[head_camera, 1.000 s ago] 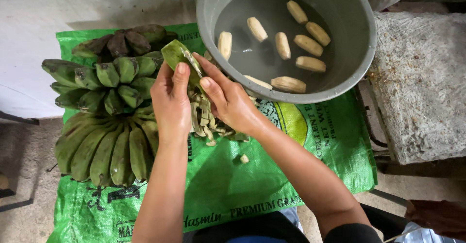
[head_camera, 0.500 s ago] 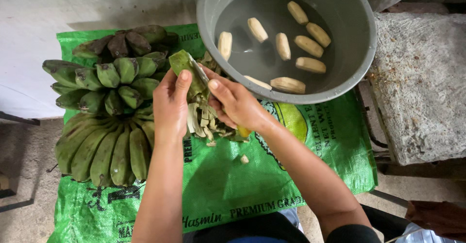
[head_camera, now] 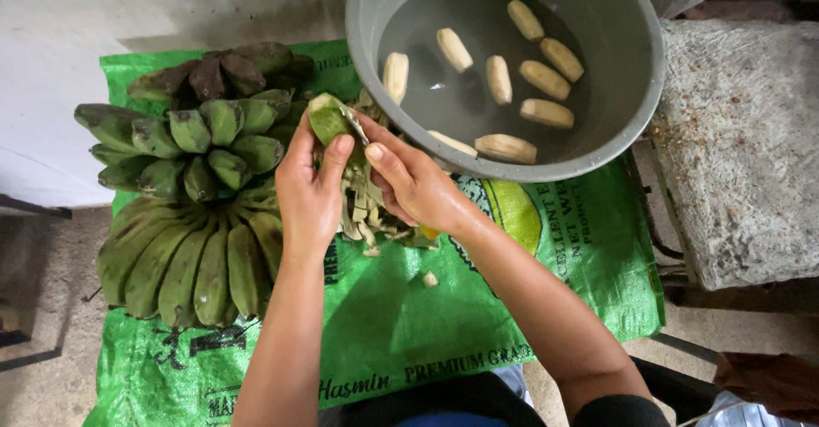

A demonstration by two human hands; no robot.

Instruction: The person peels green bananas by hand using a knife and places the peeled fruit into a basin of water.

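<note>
Green sack (head_camera: 478, 325) spread over floor, catching scraps. Left hand (head_camera: 311, 192) wrapped round green banana (head_camera: 328, 120), tilted toward right hand (head_camera: 418, 184) gripping knife, blade barely visible. Peels (head_camera: 363, 209) under banana; bunches (head_camera: 183, 197) left; basin (head_camera: 627, 111) beyond.

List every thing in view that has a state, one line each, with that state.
Left hand: gripping the green banana.
Right hand: holds a knife against the banana.
Green banana: held up, partly peeled.
Knife: blade on the banana.
Grey basin: holds water.
Peeled bananas: floating in the water.
Banana bunches: unpeeled, piled on the sack.
Peel scraps: heaped under the hands.
Green sack: spread flat.
</note>
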